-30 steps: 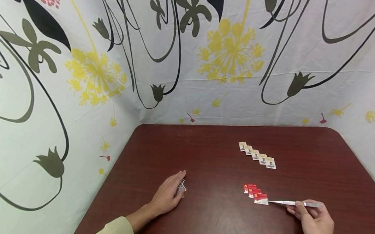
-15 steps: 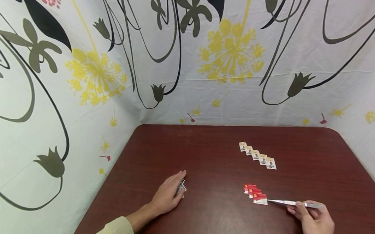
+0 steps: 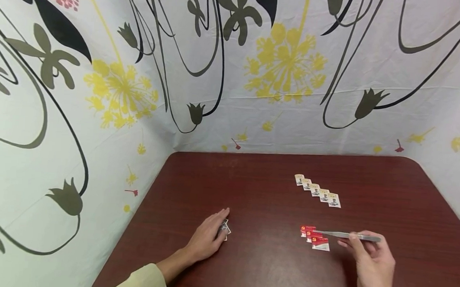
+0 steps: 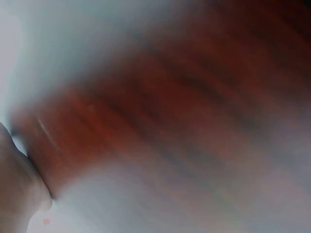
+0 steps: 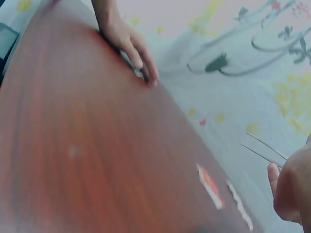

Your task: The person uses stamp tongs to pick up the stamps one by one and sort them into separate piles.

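My right hand (image 3: 376,259) pinches silver tweezers (image 3: 346,235) between thumb and fingers. In the right wrist view the two prongs of the tweezers (image 5: 257,151) stand apart with nothing between them. Their tips overlap the upper part of a short row of red stamps (image 3: 320,244), laid in a diagonal overlap on the table. Flat on the table at left lies my left hand (image 3: 205,237), fingers extended, covering most of several dark stamps with white borders (image 3: 227,229); only their corners show beside the index finger. The left wrist view is mostly blurred tabletop.
Farther back on the brown table (image 3: 259,184) lies a diagonal row of several cream stamps (image 3: 324,195), each overlapping its neighbour. A patterned white cloth (image 3: 225,87) hangs behind the table and along its left side.
The tweezers have lifted from the right edge of the front red stamp and moved up and left with my right hand. That stamp has slid slightly left. My left hand stays put.
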Tool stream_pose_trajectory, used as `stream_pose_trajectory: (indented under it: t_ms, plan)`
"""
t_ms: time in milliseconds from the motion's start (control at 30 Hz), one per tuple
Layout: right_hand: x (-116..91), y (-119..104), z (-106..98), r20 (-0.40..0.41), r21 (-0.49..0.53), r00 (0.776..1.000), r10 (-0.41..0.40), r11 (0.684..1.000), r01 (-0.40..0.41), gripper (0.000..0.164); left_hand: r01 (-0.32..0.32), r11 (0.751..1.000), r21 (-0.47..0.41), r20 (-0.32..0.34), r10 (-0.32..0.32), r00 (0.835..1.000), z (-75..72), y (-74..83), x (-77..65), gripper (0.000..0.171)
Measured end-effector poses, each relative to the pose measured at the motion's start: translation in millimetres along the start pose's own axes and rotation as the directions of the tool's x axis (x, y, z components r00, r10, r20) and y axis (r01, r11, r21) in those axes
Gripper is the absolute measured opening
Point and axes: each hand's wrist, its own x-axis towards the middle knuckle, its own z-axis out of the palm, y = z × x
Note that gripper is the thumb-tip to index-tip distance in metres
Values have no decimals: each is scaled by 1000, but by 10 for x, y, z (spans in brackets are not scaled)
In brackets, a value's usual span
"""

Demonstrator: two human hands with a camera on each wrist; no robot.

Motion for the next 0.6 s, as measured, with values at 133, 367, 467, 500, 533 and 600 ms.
stream_pose_trajectory:
  t_ms: [133,367,467,500,533,600]
  plan:
    - [-84,34,259,117,-40,993,15,999,-11,12,14,999,-30,19,-14,1000,-17,12,4,60]
    - [-199,226,689,340,-130,940,36,991,9,19,31,999,-45,51,-29,998,-24,-11,11,59]
    - [-229,325,851,378,-174,924,59,985,8,21,48,997,-60,63,-44,997,-49,-11,8,60]
    - [-236,356,899,385,-190,920,68,982,7,21,53,997,-64,65,-48,997,-57,-13,8,59]
    - [-243,385,943,391,-204,917,80,979,2,21,56,996,-69,64,-51,997,-64,-15,8,59]
    - [-252,443,1023,398,-233,911,108,972,-13,19,64,995,-75,64,-59,996,-86,-18,7,58]
